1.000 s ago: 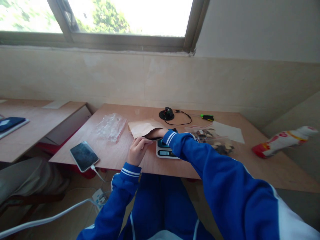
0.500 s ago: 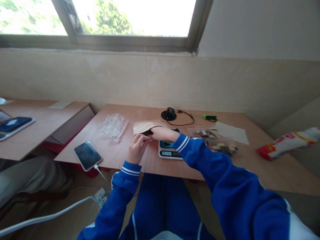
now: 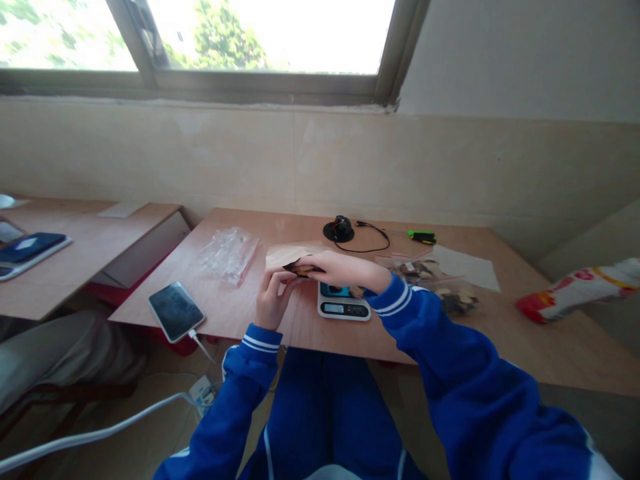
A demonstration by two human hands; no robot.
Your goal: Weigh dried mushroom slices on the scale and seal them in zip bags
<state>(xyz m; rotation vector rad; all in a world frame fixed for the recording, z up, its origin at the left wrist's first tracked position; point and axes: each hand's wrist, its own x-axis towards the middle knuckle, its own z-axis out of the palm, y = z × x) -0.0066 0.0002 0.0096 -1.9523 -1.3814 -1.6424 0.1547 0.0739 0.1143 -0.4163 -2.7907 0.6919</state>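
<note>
My left hand [image 3: 273, 297] is closed on the near left edge of a brown paper bag [image 3: 287, 253], held tilted above the table with its mouth to the right. Dark and tan pieces [image 3: 304, 269] show inside the opening. At that mouth my right hand [image 3: 345, 269] has its fingers curled; what they grip, if anything, is hidden. Below my right wrist stands a white digital scale [image 3: 345, 311] with a lit display. A blue tray [image 3: 336, 290] sits on it, partly covered by my hand, with a tan piece [image 3: 356, 292] at its right.
Clear plastic bags [image 3: 227, 257] and a charging phone [image 3: 176, 311] lie left. Behind the scale are a black round-based device [image 3: 340, 230] with a cable and a green-black screwdriver [image 3: 423, 236]. To the right are zip bags of dried pieces [image 3: 455, 298], white paper [image 3: 467, 265] and a bottle [image 3: 575, 290].
My right hand has drawn back to the right, from inside the paper bag to its mouth. The bag's contents and more of the scale now show. My left hand keeps its place.
</note>
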